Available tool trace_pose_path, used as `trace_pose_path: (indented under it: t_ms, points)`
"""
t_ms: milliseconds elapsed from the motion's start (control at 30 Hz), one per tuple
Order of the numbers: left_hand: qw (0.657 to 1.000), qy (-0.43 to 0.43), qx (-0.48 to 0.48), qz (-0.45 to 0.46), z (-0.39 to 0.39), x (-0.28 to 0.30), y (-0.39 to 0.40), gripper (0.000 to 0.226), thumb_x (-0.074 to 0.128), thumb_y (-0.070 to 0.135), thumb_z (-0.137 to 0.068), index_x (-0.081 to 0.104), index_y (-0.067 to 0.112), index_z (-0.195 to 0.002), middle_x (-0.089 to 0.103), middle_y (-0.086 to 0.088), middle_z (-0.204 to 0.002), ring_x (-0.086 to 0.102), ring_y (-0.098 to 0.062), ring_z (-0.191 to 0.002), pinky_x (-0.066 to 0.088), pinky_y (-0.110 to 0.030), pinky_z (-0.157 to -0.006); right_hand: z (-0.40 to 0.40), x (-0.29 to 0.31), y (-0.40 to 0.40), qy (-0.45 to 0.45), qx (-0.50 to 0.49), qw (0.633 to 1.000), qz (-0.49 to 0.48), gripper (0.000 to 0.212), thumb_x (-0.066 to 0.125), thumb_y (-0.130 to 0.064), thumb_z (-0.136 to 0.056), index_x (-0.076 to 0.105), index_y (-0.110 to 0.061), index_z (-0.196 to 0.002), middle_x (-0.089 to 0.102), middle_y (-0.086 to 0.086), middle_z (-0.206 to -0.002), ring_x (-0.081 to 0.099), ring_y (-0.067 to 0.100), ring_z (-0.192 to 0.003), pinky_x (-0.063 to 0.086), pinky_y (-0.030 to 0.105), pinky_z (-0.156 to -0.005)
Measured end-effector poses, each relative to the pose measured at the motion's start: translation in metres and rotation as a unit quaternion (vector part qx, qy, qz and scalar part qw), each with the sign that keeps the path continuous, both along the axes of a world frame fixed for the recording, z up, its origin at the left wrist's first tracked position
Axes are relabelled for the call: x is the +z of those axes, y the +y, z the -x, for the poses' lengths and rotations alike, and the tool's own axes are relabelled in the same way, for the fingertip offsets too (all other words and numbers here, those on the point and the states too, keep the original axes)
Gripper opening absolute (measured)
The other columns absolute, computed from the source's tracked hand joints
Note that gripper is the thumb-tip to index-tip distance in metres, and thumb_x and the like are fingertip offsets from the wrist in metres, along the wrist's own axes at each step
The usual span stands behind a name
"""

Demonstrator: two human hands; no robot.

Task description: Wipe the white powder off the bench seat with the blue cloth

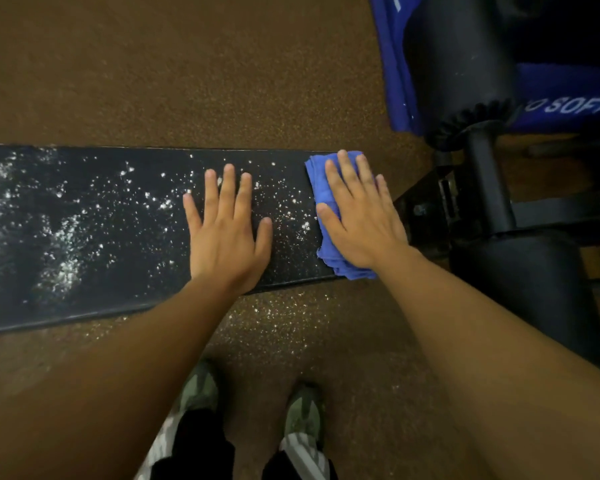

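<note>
Powder (63, 258) speckles the black bench (125, 299), thickest at its left. Right hand (361, 220) lies flat, fingers spread, on the folded cloth (321, 188) at the bench's right end. Left hand (227, 233) rests open beside it; some specks seem to dot the floor (274, 320).

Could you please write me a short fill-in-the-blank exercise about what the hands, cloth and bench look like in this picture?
1. The right hand presses flat on the ____ cloth.
2. The left hand lies flat on the bench seat, holding ____.
3. The thickest white powder lies toward the seat's ____ end.
4. Powder has also fallen on the floor near the person's ____.

Missing words: blue; nothing; left; shoes
</note>
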State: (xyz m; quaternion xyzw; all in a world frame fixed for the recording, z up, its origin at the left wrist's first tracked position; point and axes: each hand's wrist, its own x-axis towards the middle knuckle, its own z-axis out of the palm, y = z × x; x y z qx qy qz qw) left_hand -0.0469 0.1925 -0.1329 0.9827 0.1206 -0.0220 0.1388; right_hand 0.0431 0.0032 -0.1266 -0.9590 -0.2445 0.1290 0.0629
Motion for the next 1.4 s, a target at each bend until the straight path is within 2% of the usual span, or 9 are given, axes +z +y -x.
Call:
trace_pose_path:
  t_ms: [100, 467, 600, 733, 933, 1033, 1133, 1233, 1400]
  points:
    - [1.000, 0.007, 0.019, 0.006, 0.007, -0.001, 0.006, 0.066, 0.025, 0.046, -0.097, 0.011, 0.016, -0.154, 0.004, -0.007, -0.163, -0.008, -0.025, -0.149, -0.002, -0.055, -0.118, 0.013, -0.007, 0.003, -0.024, -0.031, 0.999, 0.001, 0.072, 0.020, -0.055, -0.098, 0.003, -0.015, -0.155, -0.005, 0.005, -0.163, -0.009, 0.024, -0.149, 0.000, 0.048, -0.120]
    - [0.998, 0.022, 0.051, 0.009, 0.008, -0.003, 0.022, 0.065, 0.022, 0.044, -0.096, 0.008, 0.018, -0.154, -0.001, -0.005, -0.163, -0.010, -0.023, -0.149, -0.002, -0.051, -0.120, -0.013, -0.008, 0.037, -0.020, -0.097, 0.995, 0.009, 0.065, 0.025, -0.038, -0.099, 0.004, -0.012, -0.154, -0.004, 0.008, -0.163, -0.008, 0.028, -0.149, 0.000, 0.050, -0.120]
    - [0.999, 0.020, 0.048, 0.015, 0.009, -0.004, 0.024, 0.065, 0.025, 0.044, -0.096, 0.010, 0.019, -0.154, 0.001, -0.005, -0.164, -0.010, -0.023, -0.149, -0.002, -0.050, -0.120, 0.016, -0.007, 0.034, -0.032, -0.062, 0.997, 0.018, 0.065, 0.017, -0.042, -0.099, -0.003, -0.013, -0.154, -0.008, 0.009, -0.162, -0.010, 0.027, -0.149, 0.000, 0.049, -0.120]
    - [0.998, 0.020, 0.048, 0.018, 0.010, -0.004, 0.024, 0.065, 0.025, 0.045, -0.095, 0.011, 0.019, -0.154, 0.001, -0.004, -0.164, -0.010, -0.021, -0.149, -0.002, -0.050, -0.120, 0.059, -0.002, -0.005, 0.014, -0.018, 1.000, 0.012, 0.066, 0.015, -0.041, -0.095, -0.002, -0.016, -0.154, -0.010, 0.003, -0.162, -0.016, 0.021, -0.148, -0.001, 0.046, -0.120]
    - [0.998, 0.028, 0.049, 0.019, 0.008, -0.003, 0.025, 0.066, 0.025, 0.045, -0.095, 0.012, 0.019, -0.154, 0.001, -0.004, -0.164, -0.011, -0.022, -0.149, -0.003, -0.049, -0.120, -0.030, -0.008, 0.046, -0.009, -0.168, 0.986, 0.020, 0.064, 0.022, -0.038, -0.099, 0.003, -0.009, -0.154, -0.001, 0.013, -0.163, -0.004, 0.031, -0.149, 0.001, 0.049, -0.120]
    - [0.998, 0.027, 0.051, 0.022, 0.006, -0.003, 0.025, 0.067, 0.028, 0.045, -0.093, 0.015, 0.019, -0.153, 0.003, -0.004, -0.164, -0.009, -0.022, -0.149, -0.003, -0.049, -0.120, 0.006, -0.010, 0.067, -0.034, -0.072, 0.996, 0.029, 0.068, 0.018, -0.041, -0.098, -0.001, -0.006, -0.153, -0.006, 0.016, -0.162, -0.008, 0.032, -0.148, 0.001, 0.050, -0.120]
    - [0.998, 0.023, 0.048, 0.027, 0.008, -0.001, 0.024, 0.067, 0.028, 0.045, -0.093, 0.017, 0.018, -0.153, 0.005, -0.004, -0.163, -0.007, -0.022, -0.149, -0.002, -0.049, -0.120, 0.048, -0.004, 0.034, -0.010, 0.020, 0.999, 0.027, 0.068, 0.016, -0.042, -0.097, -0.002, -0.007, -0.153, -0.007, 0.015, -0.161, -0.010, 0.029, -0.148, 0.002, 0.048, -0.120]
    - [0.998, 0.023, 0.051, 0.027, 0.008, -0.001, 0.025, 0.067, 0.026, 0.046, -0.093, 0.015, 0.019, -0.153, 0.004, -0.004, -0.164, -0.009, -0.021, -0.149, -0.003, -0.049, -0.120, 0.029, -0.006, 0.003, -0.011, -0.045, 0.998, 0.034, 0.068, 0.019, -0.041, -0.097, 0.001, -0.006, -0.152, -0.003, 0.014, -0.162, -0.007, 0.029, -0.149, 0.007, 0.050, -0.120]
    - [0.998, 0.018, 0.055, 0.019, 0.008, -0.002, 0.021, 0.066, 0.027, 0.043, -0.094, 0.016, 0.018, -0.153, 0.006, -0.005, -0.163, -0.006, -0.024, -0.150, -0.002, -0.050, -0.120, 0.000, -0.009, 0.038, -0.020, -0.153, 0.987, 0.036, 0.069, 0.024, -0.039, -0.099, 0.001, -0.003, -0.152, -0.004, 0.018, -0.162, -0.006, 0.033, -0.148, 0.002, 0.050, -0.120]
